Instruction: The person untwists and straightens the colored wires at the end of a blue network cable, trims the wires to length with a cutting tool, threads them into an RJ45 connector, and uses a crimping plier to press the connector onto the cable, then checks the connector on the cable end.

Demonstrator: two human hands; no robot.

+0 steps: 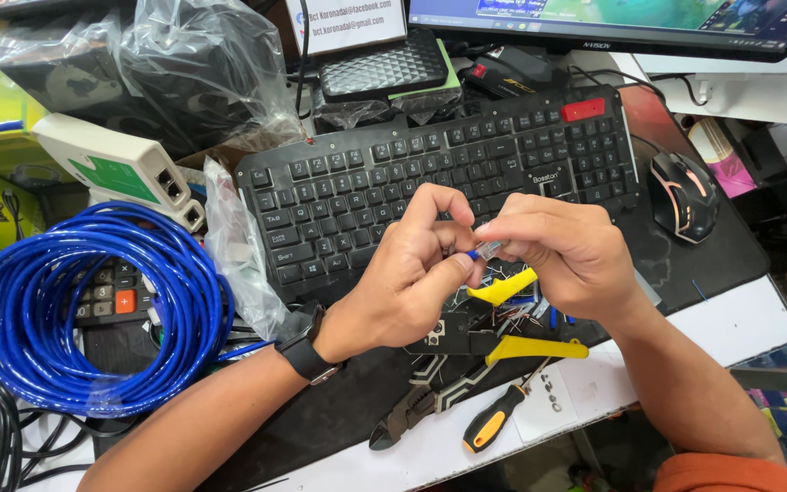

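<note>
Left hand (412, 273) and right hand (562, 255) each pinch the blue cable end (477, 254) and clear plug (492, 247) above the keyboard's (348, 200) near edge; crimping tool (512, 319) just below, surface crowded.

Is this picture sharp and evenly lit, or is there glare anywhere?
Head view: bright, even light, hands sharp; glare streaks the clear plastic bags at top left; soft shadow under the left hand and right hand; the desk edge bows slightly, as with a wide lens.

Both hands, left hand (412, 269) and right hand (562, 255), pinch what looks like a clear plug (487, 249) over the keyboard (348, 191).
</note>
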